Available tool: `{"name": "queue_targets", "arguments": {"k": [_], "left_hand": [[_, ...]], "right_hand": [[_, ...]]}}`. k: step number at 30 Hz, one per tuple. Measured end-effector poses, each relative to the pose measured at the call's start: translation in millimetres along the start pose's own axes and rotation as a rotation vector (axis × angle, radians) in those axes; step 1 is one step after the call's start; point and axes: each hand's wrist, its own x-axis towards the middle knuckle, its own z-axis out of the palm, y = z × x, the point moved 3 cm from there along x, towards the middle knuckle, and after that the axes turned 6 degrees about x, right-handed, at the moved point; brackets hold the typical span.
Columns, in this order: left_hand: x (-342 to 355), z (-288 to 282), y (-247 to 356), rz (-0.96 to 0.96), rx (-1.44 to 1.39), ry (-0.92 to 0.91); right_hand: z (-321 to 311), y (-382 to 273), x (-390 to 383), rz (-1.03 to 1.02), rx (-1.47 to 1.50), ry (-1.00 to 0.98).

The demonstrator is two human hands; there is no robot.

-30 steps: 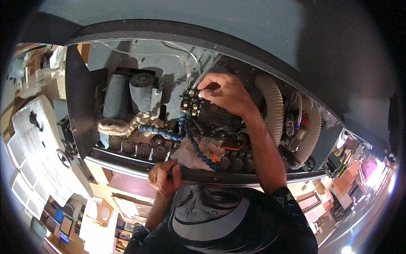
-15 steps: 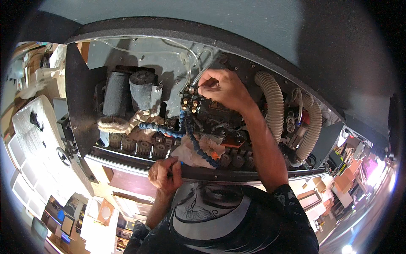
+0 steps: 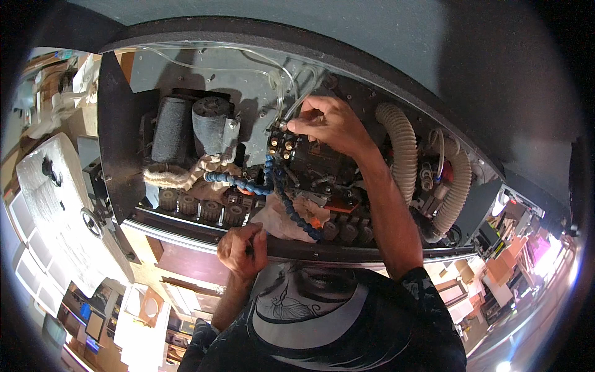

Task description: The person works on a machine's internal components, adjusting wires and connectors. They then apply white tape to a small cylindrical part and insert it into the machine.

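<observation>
Inside an opened machine housing, my right hand reaches to a valve block with several brass fittings. Its thumb and fingertips pinch a small metal knob at the top of that block, just below the clear tubes. My left hand is at the front rail with its fingers curled closed. Whatever may be inside that grip is hidden. Blue segmented hoses run down from the block, one of them across a crumpled pale cloth.
To the left stand two dark cylinders, with a dusty, cloth-like roll below. Ribbed hoses curve beside my right forearm. Along the front sits a row of toothed rollers. A dark cover edge arches over the far side.
My right thumb and fingers have shifted slightly at the metal knob, the thumb now stretched straighter toward it. My left hand stays closed by the front rail.
</observation>
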Motion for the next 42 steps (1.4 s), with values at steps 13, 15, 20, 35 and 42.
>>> {"name": "queue_targets", "arguments": {"k": [13,15,20,35,42], "left_hand": [[1,1,-3,0.075,0.012,0.048],[2,2,-5,0.083,0.003,0.064],[2,2,-2,0.075,0.01,0.081],[1,3,-5,0.089,-0.006,0.067],[5,1,0,0.088,-0.014,0.07]], "right_hand": [[-3,-9,-5,0.052,-0.082,-0.031],[-6,-3,-3,0.101,-0.046,-0.041],[-4,-1,-3,0.162,0.128,-0.062],[5,-3,-2,0.025,-0.184,-0.039],[7,3,-2,-0.05,-0.179,-0.031]]}}
